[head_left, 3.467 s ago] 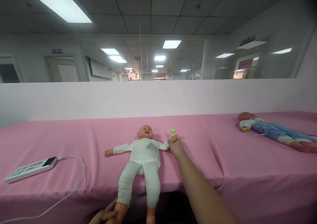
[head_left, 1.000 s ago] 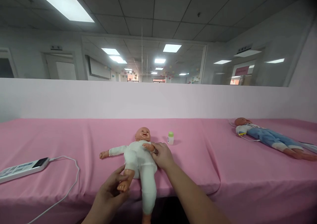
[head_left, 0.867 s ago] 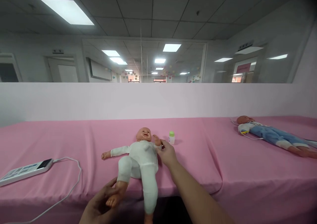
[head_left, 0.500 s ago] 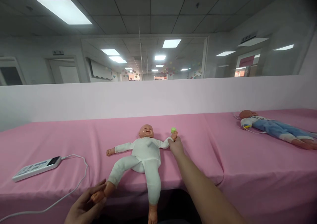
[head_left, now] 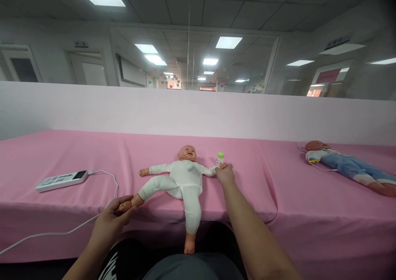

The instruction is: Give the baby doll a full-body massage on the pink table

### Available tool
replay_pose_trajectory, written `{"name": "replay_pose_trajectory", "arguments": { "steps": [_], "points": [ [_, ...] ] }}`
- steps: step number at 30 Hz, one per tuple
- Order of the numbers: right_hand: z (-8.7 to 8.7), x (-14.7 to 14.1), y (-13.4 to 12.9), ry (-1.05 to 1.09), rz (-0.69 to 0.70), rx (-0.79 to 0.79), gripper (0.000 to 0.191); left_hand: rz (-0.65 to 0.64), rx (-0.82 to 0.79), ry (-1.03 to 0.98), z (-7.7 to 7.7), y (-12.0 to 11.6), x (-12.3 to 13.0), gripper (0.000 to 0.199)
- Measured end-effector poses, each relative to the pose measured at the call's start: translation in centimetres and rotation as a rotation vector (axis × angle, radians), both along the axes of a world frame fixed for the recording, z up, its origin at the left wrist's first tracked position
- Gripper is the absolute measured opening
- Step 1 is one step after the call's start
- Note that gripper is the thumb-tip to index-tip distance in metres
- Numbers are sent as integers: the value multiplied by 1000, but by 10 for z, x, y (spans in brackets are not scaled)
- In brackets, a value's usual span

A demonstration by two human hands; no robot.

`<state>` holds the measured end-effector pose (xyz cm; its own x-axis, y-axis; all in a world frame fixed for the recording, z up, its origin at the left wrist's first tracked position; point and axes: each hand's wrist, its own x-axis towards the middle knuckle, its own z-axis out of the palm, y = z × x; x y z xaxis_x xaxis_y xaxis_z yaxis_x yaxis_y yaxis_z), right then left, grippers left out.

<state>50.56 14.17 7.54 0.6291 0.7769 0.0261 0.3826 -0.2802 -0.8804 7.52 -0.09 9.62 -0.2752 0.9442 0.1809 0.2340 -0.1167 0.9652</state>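
A baby doll (head_left: 186,179) in a white suit lies face up on the pink-covered table, its legs toward me. At the lower left, my left hand (head_left: 119,212) is closed around the doll's bare foot, with that leg held out sideways. My right hand (head_left: 225,176) grips the doll's hand at the end of its outstretched arm. Just behind that grip stands a small white bottle with a green cap (head_left: 220,158); its lower part is hidden. The doll's other leg hangs over the table's front edge.
On the left lies a white handheld device (head_left: 62,181) with a white cable (head_left: 69,231) running off the front edge. A second doll in blue trousers (head_left: 346,164) lies at the right, with thin tubing. Behind the pink cloth (head_left: 247,197) rises a white ledge below glass.
My view has tipped downward, showing more of my lap. The doll's hand has lowered beside the bottle, uncovering more of the bottle. Both my hands keep their hold.
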Motion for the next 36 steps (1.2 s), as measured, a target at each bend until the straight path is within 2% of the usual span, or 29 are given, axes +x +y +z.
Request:
{"name": "replay_pose_trajectory", "arguments": {
  "steps": [3,6,9,13,15,17,19,21,24,26,28,31,34,36],
  "points": [
    [3,1,-3,-31,24,-13,62,2,3,86,-6,-3,-1,53],
    [8,-1,-7,-72,46,-32,57,31,15,221,-24,-6,-2,46],
    [11,-2,-14,-147,63,-32,57,10,84,373,-42,-10,-3,51],
    [9,-1,-37,-344,103,66,54,-38,176,585,-54,-13,0,48],
    [4,-2,-59,-394,108,216,48,-56,182,650,-56,-13,2,46],
    [-2,-6,-90,-325,144,369,39,-78,169,681,-56,-14,2,46],
    [-8,-15,-127,-169,281,427,35,-99,154,712,-56,-16,1,48],
    [-15,-27,-164,-95,478,488,35,-125,166,738,-52,-19,0,53],
    [-31,-45,-204,-78,669,458,39,-176,248,717,-36,-15,3,58],
    [-47,-55,-217,-61,727,372,39,-207,290,675,-19,-2,8,55],
    [-63,-62,-220,-17,761,276,35,-215,270,651,-1,25,16,53],
    [-75,-74,-218,82,860,166,27,-78,217,746,16,81,26,56],
    [-71,-87,-214,140,999,151,21,-60,117,899,18,138,31,58],
    [-64,-93,-213,117,1046,190,21,-54,16,968,14,167,31,59]
  ]
}}
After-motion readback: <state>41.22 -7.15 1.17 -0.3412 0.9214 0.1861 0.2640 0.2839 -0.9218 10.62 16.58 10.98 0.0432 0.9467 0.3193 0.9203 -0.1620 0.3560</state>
